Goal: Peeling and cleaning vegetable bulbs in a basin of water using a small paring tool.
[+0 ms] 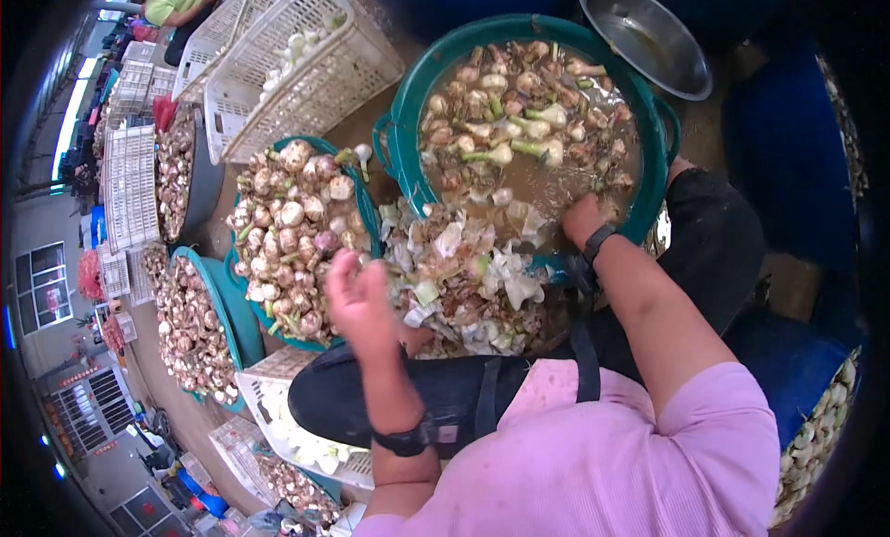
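Observation:
My right hand (584,221) reaches over the near rim of a large green plastic tub (405,116), its fingertips down in murky water and hidden. Whole garlic bulbs (546,151), some with green stem stubs, float there among loose skins. My left hand (358,297) is raised and blurred, fingers apart, with nothing visible in it. It hangs beside a smaller green basin (368,214) heaped with unpeeled garlic bulbs (285,221). Between the two vessels lies a mound of wet garlic skins (462,280), partly over the tub's near rim.
A metal bowl (646,40) leans by the tub's far right. White plastic crates (306,102) stand at upper left, one holding pale bulbs. Another crate (361,464) is beside my left knee. A teal tub of garlic (240,314) stands farther left. A seated person (177,9) is beyond.

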Demonstrator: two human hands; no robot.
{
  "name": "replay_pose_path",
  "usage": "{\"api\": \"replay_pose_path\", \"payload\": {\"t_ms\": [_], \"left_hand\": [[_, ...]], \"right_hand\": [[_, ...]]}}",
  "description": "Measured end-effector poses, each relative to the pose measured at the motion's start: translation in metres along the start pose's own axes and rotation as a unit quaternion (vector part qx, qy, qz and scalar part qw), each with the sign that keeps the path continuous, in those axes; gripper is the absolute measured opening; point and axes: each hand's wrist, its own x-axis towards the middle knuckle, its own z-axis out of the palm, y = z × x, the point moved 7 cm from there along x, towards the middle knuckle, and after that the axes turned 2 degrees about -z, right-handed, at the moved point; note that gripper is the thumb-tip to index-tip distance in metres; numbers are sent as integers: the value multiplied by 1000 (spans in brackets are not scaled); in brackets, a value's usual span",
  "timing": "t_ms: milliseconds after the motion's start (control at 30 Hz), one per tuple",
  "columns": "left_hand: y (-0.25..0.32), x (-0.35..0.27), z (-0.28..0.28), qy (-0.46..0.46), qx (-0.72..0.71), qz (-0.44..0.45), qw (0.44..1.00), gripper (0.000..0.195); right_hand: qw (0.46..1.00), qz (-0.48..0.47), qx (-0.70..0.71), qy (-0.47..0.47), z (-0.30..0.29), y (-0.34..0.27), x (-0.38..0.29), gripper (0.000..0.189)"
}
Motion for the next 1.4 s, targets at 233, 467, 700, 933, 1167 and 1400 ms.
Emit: {"api": "replay_pose_path", "payload": {"t_ms": [233,467,700,933,1167,1400], "left_hand": [[-50,-10,91,-138,104,-90,981,34],[-91,-19,120,-140,-169,-346,912,30],[-80,-8,100,-126,-130,-232,956,23],[-79,-14,93,-188,-290,-314,884,35],[-71,-6,83,-414,134,-167,885,39],[-19,-28,78,-311,227,287,877,45]], "right_hand": [[946,-58,319,-18,-23,-5,2,21],[848,-213,437,210,-213,-59,-103,18],[826,-148,513,184,-218,-82,-101,25],[498,-70,859,-98,-167,-96,-72,23],[687,-169,698,110,-173,-92,-71,19],[355,-78,912,-190,-167,-99,-73,20]]}}
